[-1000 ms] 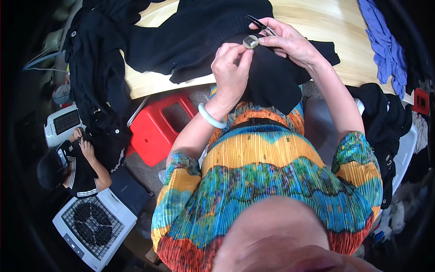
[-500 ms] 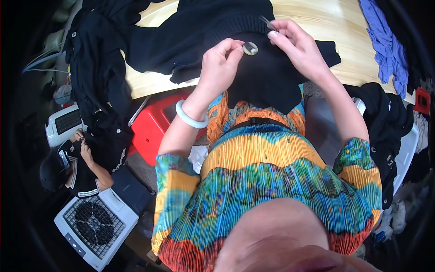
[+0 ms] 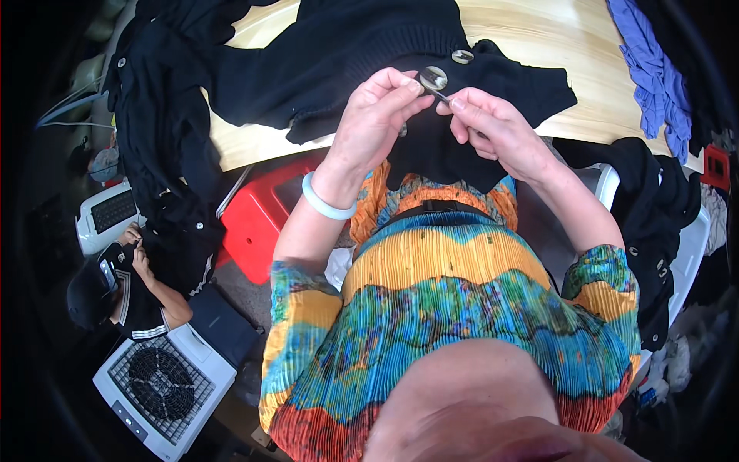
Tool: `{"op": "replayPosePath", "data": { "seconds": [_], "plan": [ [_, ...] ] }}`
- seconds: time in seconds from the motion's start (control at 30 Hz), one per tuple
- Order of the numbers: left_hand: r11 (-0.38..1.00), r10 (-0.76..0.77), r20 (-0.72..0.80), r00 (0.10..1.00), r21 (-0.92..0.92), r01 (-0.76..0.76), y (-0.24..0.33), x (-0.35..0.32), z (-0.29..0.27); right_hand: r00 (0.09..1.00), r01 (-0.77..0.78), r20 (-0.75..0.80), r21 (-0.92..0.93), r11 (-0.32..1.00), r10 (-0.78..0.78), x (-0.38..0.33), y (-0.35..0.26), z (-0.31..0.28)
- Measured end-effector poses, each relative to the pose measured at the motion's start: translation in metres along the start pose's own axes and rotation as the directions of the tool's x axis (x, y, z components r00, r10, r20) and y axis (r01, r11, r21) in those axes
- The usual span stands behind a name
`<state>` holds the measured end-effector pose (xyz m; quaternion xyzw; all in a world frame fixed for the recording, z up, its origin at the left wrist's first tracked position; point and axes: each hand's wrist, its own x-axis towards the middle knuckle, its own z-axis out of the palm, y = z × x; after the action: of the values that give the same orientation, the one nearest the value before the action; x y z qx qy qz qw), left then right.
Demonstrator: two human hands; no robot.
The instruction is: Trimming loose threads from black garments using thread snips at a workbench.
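A black knitted garment with a ribbed band lies over the table edge and hangs onto my lap. My left hand, with a pale bangle on its wrist, pinches a large round, marbled button together with some black cloth. My right hand is closed on a slim two-pointed metal tool, its tip at the button's lower edge; most of it is hidden by the fingers. Another large button shows on the garment just beyond. A third, partly hidden button is below my left hand.
A light wooden table holds the work, with a blue-violet cloth at its right. Dark buttoned garments hang left and right. A red stool stands at left, near a seated person and a white fan unit.
My right hand has come down and left, bringing the metal tool to the button. My left hand has shifted slightly right, and the garment has moved, revealing another button.
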<state>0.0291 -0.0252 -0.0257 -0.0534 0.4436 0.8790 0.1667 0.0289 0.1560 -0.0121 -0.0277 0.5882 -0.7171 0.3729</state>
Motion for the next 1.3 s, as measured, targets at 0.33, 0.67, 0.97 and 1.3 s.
{"op": "replayPosePath", "data": {
  "seconds": [0.33,0.67,0.97,1.3],
  "plan": [
    [0.977,0.085,0.091,0.992,0.189,-0.101,-0.009,-0.002,-0.005,0.995,0.096,-0.017,-0.101,0.990,-0.098,0.012,0.000,-0.004],
    [0.969,0.043,-0.015,0.999,0.246,-0.038,-0.005,-0.009,-0.005,0.988,0.152,0.057,-0.128,0.980,-0.146,0.018,0.014,-0.006],
    [0.916,-0.060,0.007,0.998,0.399,0.052,0.006,-0.031,-0.027,0.916,0.279,-0.187,-0.339,0.899,-0.355,0.015,-0.011,-0.053],
    [0.891,-0.048,0.043,0.998,0.453,0.023,0.003,-0.035,-0.020,0.943,0.103,-0.082,-0.848,0.520,-0.322,0.078,-0.019,-0.065]
  ]
}}
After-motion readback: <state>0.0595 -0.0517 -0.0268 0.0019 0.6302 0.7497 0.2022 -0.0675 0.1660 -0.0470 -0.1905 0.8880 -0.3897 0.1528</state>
